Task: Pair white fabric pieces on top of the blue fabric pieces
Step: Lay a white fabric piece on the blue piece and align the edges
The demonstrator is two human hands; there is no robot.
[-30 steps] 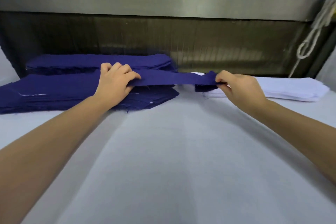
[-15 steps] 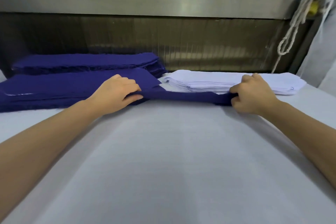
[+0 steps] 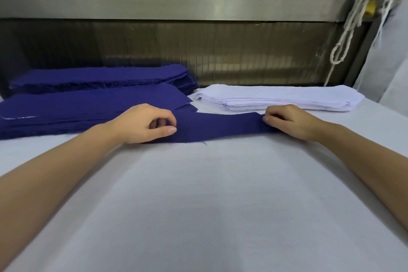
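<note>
Left hand (image 3: 143,123) at the left end of a single blue fabric strip (image 3: 218,127): fingers curled, thumb laid flat along the top of the cloth, strip end pinched between thumb and curled fingers. Right hand (image 3: 289,120) at the opposite end, knuckles up, fingers curled under and gripping that end, with the fingertips right on the strip's short edge. Strip lies flat on the white-covered table (image 3: 198,216), stretched left to right between the two hands. A loose thread shows at its near edge. Both forearms bare, reaching in from the lower corners.

Stock sits behind the strip:
- Near blue stack (image 3: 84,108) on the left, thick. Its right corner meets the strip's far left edge; touching or overlapping, cannot tell which.
- Far blue stack (image 3: 101,77) behind that one, close to the back panel, with narrower pieces and frayed edges.
- White fabric stack (image 3: 280,97) on the right, just behind the strip and the right hand. Many thin layers, fairly square, small blue thread ends at its front edge.

Background: ribbed brown panel (image 3: 220,51) under a brushed metal rail (image 3: 176,6). White cord (image 3: 344,35) hangs looped at upper right, with something yellow near its top, too blurred to identify.
</note>
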